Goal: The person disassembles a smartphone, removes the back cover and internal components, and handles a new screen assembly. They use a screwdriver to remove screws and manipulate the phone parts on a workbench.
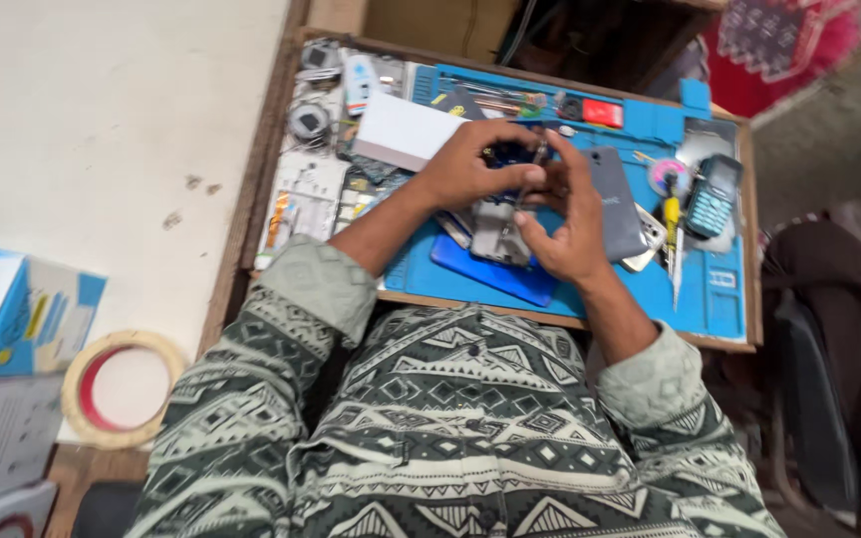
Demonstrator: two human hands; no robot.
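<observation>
So we're looking down at a small wooden bench with a blue work mat [719,299] on it, and both our hands meet in the middle. The left hand [465,164] comes in from the left, fingers curled narrow and pinching something small and dark right at the fingertips; too blurry to say what exactly. The right hand [565,224] sits just to the right of it, fingers bent in close, holding a thin metal tool [528,171] that points up between the two hands. Directly under our fingers, a bit nearer to us, lies an opened grey phone [498,234], resting on a darker blue pad [495,271]. A grey back cover [618,204] lies touching the right hand's far side. Further right there's a yellow-handled screwdriver [672,234] and a small keypad phone [712,196]. A white box [403,130] sits far left of the hands. A tape roll [117,389] lies well apart on the white table at left.
</observation>
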